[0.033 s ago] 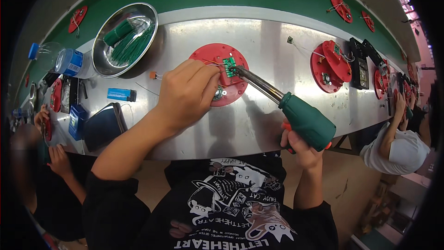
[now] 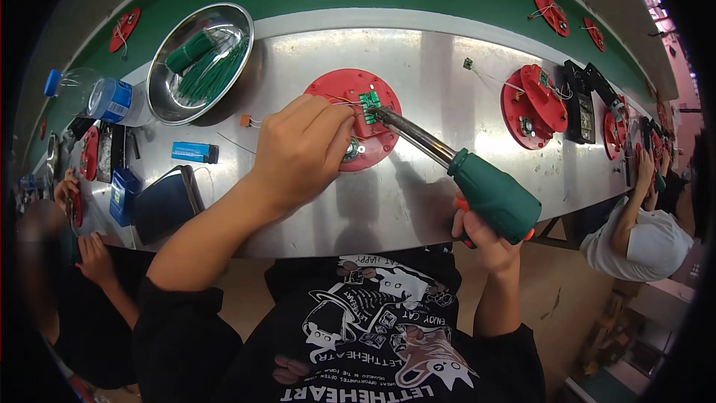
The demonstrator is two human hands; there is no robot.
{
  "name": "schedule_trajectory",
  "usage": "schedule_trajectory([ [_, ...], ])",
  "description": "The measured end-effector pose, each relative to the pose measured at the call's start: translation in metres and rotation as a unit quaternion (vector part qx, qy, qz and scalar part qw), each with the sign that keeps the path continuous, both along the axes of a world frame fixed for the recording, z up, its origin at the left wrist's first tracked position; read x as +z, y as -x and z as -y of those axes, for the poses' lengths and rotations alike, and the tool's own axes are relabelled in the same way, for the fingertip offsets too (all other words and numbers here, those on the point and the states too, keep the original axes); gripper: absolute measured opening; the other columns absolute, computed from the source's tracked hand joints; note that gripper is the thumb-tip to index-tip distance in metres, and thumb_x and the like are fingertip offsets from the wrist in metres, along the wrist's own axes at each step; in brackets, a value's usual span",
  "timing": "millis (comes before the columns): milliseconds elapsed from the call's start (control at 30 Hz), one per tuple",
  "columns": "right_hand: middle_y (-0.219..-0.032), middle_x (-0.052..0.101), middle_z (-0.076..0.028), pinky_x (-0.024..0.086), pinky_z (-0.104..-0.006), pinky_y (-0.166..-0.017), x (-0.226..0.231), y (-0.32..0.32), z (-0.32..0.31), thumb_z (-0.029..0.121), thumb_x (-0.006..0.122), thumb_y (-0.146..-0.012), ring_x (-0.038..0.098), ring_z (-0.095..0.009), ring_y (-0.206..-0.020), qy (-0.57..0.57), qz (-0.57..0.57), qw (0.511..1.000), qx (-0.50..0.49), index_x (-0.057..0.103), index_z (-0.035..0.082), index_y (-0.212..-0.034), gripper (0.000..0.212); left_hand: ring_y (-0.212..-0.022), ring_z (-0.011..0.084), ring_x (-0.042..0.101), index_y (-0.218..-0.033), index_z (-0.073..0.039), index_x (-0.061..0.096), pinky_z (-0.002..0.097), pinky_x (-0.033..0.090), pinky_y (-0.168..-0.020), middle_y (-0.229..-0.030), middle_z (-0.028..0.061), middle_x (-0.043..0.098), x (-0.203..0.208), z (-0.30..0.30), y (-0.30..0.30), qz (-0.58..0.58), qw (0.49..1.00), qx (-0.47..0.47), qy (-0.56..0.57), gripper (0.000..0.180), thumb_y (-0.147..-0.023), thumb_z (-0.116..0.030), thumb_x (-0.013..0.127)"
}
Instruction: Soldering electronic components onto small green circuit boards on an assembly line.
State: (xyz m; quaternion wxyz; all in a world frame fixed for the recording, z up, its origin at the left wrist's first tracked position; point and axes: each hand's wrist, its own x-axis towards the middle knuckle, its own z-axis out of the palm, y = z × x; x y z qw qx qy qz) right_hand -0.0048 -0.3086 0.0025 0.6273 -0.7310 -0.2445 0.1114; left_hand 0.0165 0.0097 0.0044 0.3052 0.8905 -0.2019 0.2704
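Note:
On the metal table lies a round red plastic disc [image 2: 382, 151] with a small green circuit board [image 2: 368, 101] on it. My left hand [image 2: 302, 145] is closed in a pinch on thin wires [image 2: 343, 102] that run to the board's left side; its fingertips are partly hidden. My right hand [image 2: 485, 235] grips a soldering gun [image 2: 496, 194] with a green body and a long metal barrel. The gun's tip rests at the board, just right of the wires. A round metallic part [image 2: 350, 151] on the disc shows beside my left hand.
A steel bowl [image 2: 153, 97] with green wires stands back left, next to a plastic bottle [image 2: 112, 101]. A blue cylinder [image 2: 194, 152] and dark case [image 2: 168, 205] lie left. More red discs [image 2: 526, 116] and a black tray [image 2: 580, 116] are right. People work at both sides.

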Motion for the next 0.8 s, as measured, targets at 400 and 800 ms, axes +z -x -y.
schedule_trajectory([
  [400,-0.103,0.065,-0.016,0.049,-0.0317,-0.054,0.000,-0.003,-0.007,0.003,0.064,-0.092,0.059,-0.019,-0.062,-0.009,0.021,1.000,-0.013,0.061,-0.004,-0.121,0.030,-0.066,0.0248,0.060,-0.088,-0.003,0.066,0.0367,0.049,-0.053,-0.076,0.0073,0.060,-0.009,0.000,-0.004,0.043,0.997,0.026,-0.058,0.009,-0.079,-0.002,0.067],
  [800,-0.088,0.062,-0.011,0.045,-0.0276,-0.051,0.018,0.001,-0.022,0.011,0.065,-0.092,0.057,-0.016,-0.056,0.006,-0.034,0.998,-0.048,0.057,-0.003,-0.124,0.036,-0.068,0.0284,0.062,-0.090,0.001,0.067,0.0384,0.051,-0.059,-0.077,0.0115,0.063,-0.006,0.003,-0.003,0.028,0.998,0.023,-0.045,0.011,-0.079,0.000,0.069],
])
